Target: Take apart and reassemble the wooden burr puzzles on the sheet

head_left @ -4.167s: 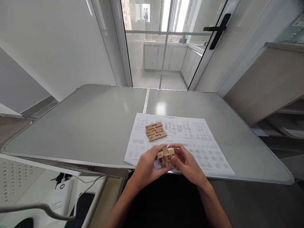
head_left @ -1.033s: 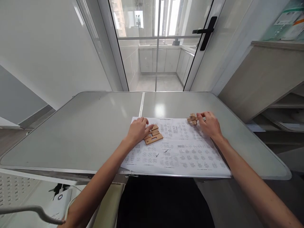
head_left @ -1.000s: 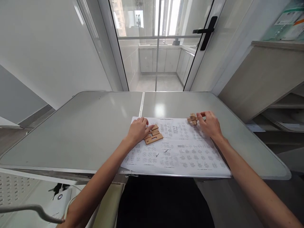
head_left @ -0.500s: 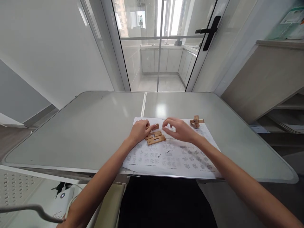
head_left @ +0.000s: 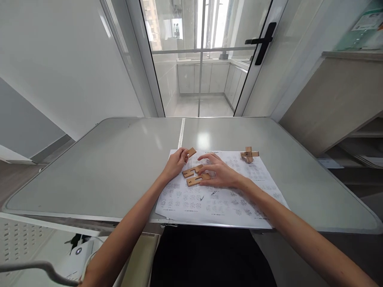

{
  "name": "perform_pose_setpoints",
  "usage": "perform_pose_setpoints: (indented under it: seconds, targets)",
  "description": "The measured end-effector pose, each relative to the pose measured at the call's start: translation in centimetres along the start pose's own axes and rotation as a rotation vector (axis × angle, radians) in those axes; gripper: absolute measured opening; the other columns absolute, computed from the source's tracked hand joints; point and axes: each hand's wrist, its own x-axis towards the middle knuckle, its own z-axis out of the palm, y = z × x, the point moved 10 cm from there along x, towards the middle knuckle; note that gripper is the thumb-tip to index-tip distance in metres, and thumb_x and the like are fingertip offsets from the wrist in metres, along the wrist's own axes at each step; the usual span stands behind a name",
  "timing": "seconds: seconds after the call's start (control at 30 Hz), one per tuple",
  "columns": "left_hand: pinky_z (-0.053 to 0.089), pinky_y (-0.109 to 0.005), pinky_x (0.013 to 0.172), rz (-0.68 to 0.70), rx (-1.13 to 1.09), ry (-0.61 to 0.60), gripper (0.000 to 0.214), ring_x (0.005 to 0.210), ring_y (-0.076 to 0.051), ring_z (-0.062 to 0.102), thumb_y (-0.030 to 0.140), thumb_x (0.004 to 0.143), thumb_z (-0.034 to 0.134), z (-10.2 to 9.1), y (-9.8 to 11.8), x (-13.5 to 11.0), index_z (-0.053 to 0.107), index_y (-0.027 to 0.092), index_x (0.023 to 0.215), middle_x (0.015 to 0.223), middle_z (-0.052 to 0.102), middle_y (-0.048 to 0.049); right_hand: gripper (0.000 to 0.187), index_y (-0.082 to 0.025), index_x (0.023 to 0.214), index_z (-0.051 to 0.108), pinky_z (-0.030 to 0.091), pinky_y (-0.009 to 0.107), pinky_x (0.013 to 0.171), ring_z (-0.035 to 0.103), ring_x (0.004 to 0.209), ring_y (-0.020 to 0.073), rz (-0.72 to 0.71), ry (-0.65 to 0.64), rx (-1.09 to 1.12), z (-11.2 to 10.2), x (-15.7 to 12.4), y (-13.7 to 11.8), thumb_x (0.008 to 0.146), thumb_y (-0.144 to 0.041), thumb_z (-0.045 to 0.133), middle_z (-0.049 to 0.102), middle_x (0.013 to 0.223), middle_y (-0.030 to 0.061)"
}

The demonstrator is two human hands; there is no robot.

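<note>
My left hand is closed around one end of a wooden puzzle piece, whose other end sticks out to the right. Over the paper sheet, my right hand has its fingers apart and curved. Its fingertips are at the right end of a slotted wooden piece marked 2; whether they press on it I cannot tell. Just behind lies a notched wooden piece, partly covered by the right fingers. An assembled wooden cross puzzle stands at the sheet's far right.
The sheet carries printed diagrams and lies at the front of a grey table. Beyond the table is a glass door with a black handle. A wooden shelf unit stands to the right, and a white device sits at lower left.
My left hand has lifted its wooden piece and drawn it slightly up and left, off the others. My right hand has come down to the two flat pieces, which now lie slightly farther apart.
</note>
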Motion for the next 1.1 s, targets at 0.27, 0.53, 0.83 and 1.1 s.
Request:
perform_pose_setpoints:
  seconds: [0.27, 0.53, 0.83, 1.1]
  targets:
    - [0.042, -0.026, 0.060, -0.050, -0.175, 0.010, 0.050, 0.062, -0.014, 0.052, 0.062, 0.103, 0.051, -0.2, -0.2, 0.3, 0.067, 0.016, 0.118, 0.082, 0.068, -0.0022, 0.012, -0.026, 0.089, 0.076, 0.050, 0.062, 0.114, 0.047, 0.143, 0.0349, -0.010, 0.044, 0.042, -0.3, 0.2, -0.4, 0.089, -0.031, 0.086, 0.056, 0.148, 0.0085]
    - [0.033, -0.024, 0.050, -0.094, -0.336, -0.009, 0.049, 0.053, -0.007, 0.035, 0.051, 0.102, 0.052, 0.1, -0.8, 0.5, 0.065, 0.015, 0.134, 0.093, 0.064, -0.0035, 0.023, -0.023, 0.087, 0.069, 0.059, 0.045, 0.093, 0.069, 0.108, 0.0258, 0.198, 0.219, 0.412, -1.9, 0.3, 1.3, 0.094, -0.042, 0.080, 0.071, 0.116, 0.0092]
    - [0.048, -0.027, 0.066, -0.081, -0.286, -0.041, 0.051, 0.068, -0.012, 0.054, 0.038, 0.101, 0.054, 0.8, 0.3, 0.0, 0.056, 0.018, 0.147, 0.111, 0.070, -0.0082, 0.042, -0.025, 0.096, 0.057, 0.043, 0.027, 0.050, 0.053, 0.052, 0.0116, 0.452, 0.390, 0.639, -2.0, -0.8, 4.9, 0.102, -0.066, 0.058, 0.066, 0.077, -0.0021]
    - [0.056, -0.035, 0.085, 0.014, -0.002, -0.021, 0.034, 0.092, -0.022, 0.071, 0.037, 0.104, 0.051, 1.4, 1.0, -0.6, 0.070, 0.019, 0.126, 0.102, 0.078, -0.0066, 0.047, -0.023, 0.095, 0.064, 0.043, 0.027, 0.051, 0.052, 0.053, 0.0115, 0.537, 0.431, 0.637, -2.2, -1.3, 6.1, 0.097, -0.070, 0.064, 0.065, 0.075, -0.0014]
